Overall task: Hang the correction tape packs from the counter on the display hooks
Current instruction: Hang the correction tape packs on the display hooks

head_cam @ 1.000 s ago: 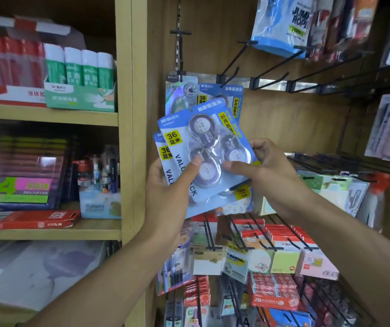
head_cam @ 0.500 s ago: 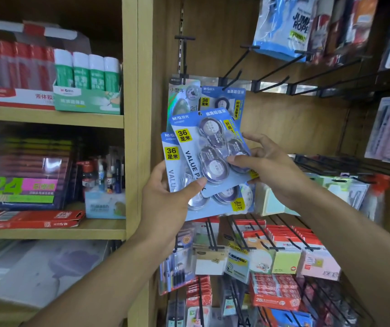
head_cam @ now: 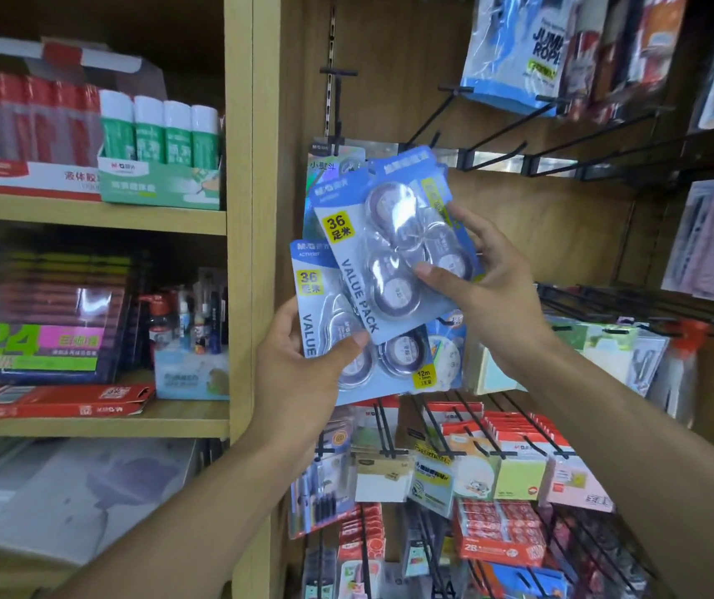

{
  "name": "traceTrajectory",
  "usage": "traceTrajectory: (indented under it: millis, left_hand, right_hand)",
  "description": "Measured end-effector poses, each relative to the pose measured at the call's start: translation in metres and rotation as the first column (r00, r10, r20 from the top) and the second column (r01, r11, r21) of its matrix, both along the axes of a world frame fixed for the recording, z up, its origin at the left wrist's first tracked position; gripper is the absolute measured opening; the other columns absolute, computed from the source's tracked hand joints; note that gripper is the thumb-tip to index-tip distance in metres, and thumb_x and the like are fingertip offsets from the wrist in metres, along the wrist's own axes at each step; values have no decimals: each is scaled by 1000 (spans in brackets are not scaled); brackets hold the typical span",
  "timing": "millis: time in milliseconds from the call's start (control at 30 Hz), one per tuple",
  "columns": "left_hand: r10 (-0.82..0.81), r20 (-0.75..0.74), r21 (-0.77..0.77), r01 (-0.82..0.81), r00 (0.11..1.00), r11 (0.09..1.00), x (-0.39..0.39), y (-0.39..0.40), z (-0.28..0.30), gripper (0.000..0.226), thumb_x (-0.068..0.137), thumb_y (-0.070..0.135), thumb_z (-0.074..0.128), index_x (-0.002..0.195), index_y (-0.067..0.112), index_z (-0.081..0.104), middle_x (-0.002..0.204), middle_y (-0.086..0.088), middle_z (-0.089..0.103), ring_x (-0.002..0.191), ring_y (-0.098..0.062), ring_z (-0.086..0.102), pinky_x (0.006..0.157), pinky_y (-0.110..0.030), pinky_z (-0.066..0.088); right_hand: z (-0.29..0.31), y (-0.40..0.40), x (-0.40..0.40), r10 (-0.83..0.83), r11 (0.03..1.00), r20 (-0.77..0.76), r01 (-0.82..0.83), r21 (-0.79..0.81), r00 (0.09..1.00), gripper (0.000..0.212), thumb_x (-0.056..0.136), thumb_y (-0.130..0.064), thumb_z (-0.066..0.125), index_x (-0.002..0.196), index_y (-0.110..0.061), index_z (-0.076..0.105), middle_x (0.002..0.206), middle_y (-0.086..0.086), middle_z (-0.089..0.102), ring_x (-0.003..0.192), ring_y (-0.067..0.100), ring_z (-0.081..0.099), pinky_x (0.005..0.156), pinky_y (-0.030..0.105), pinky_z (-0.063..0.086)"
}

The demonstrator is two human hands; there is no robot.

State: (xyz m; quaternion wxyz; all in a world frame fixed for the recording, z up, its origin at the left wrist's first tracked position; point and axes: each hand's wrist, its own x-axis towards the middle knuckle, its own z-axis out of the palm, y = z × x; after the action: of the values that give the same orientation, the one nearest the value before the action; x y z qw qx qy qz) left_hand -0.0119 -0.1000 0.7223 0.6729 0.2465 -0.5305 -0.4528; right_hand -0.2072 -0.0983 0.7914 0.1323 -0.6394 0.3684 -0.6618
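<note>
1. The left hand [head_cam: 303, 361] is closed on a lower correction tape pack [head_cam: 325, 339], thumb pressed across its front, fingers hidden behind the card. It may grip more than one pack; I cannot tell.
2. The right hand [head_cam: 489, 287] pinches the top pack [head_cam: 372, 261], thumb on the clear blister, fingers curled round its right edge. This pack is tilted and overlaps the lower one, raised in front of the display.
3. The step in hand looks like separating one pack and lifting it to a hook. Next, the slot at the card's top, blurred here, needs lining up with a hook tip, then sliding back along the hook.
4. Just behind, hung packs [head_cam: 338, 162] already occupy one hook. The empty hooks [head_cam: 498, 140] to the right stand free.
5. Lower hooks carry sticky notes [head_cam: 519, 477].
6. On the shelves to the left, an open green box [head_cam: 156, 183] holds white-capped glue sticks [head_cam: 160, 127]; a red-and-white box [head_cam: 31, 175] beside it holds red bottles.
</note>
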Motion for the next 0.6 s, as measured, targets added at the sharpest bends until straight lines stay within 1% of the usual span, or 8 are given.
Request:
traceTrajectory:
  millis: [67,100,200,233,300,333,467,600]
  left_hand:
    - [11,3,0,-11,1000,1000,1,-1,-1,45,86,4,81,124,23,67,107,11,81,98,-8,78,73,-16,60]
    - [16,2,-1,-16,1000,1000,2,-1,-1,45,86,4,81,124,23,68,107,12,81,98,-7,77,72,-15,59]
    - [38,0,6,-38,999,999,2,-2,-2,46,86,5,82,126,21,67,108,11,81,97,-6,77,71,-15,59]
    - [44,0,10,-44,999,999,2,-3,-3,45,85,4,82,125,21,68,107,11,81,96,-7,77,70,-16,59]
    - [46,0,21,-46,999,999,3,-3,-3,43,85,4,82,121,23,68,104,10,82,93,-7,78,68,-18,60]
    - [41,-3,27,-41,999,999,4,-3,-3,42,85,3,82,119,23,69,104,10,82,92,-8,78,68,-19,61]
    - [41,-11,49,-40,999,998,11,-5,-3,39,83,1,82,112,26,70,98,11,82,86,-5,78,63,-13,57]
    - [77,-16,70,-76,997,995,20,-7,-5,43,82,3,83,118,25,70,106,8,82,95,-10,78,71,-19,60]
  right_hand:
    - [5,-4,0,-12,997,82,18,-73,997,60,85,-12,83,137,-30,59,125,-29,66,121,3,64,99,33,57]
    - [8,-8,-1,-25,994,117,37,-99,993,58,85,-11,82,135,-28,60,121,-30,67,119,2,65,97,30,57]
    - [17,-28,-10,-73,987,207,100,-126,976,60,83,-19,85,137,-30,59,131,-12,68,121,8,66,99,33,56]
    - [21,-34,-12,-96,985,239,127,-118,966,63,81,-24,86,138,-31,59,132,-8,68,121,9,65,100,33,56]
    - [28,-45,-15,-122,982,286,157,-103,950,66,80,-26,86,140,-27,59,131,-8,68,119,5,66,95,27,56]
    - [30,-49,-16,-132,981,288,167,-102,949,66,80,-27,86,141,-27,59,130,-8,68,117,4,66,94,26,57]
    - [33,-56,-15,-196,968,242,227,-107,950,75,73,-42,85,141,-30,59,136,-5,65,124,10,63,105,39,53]
    - [31,-56,-13,-209,965,243,240,-106,947,81,67,-51,83,141,-32,59,138,-4,63,124,11,63,105,40,53]
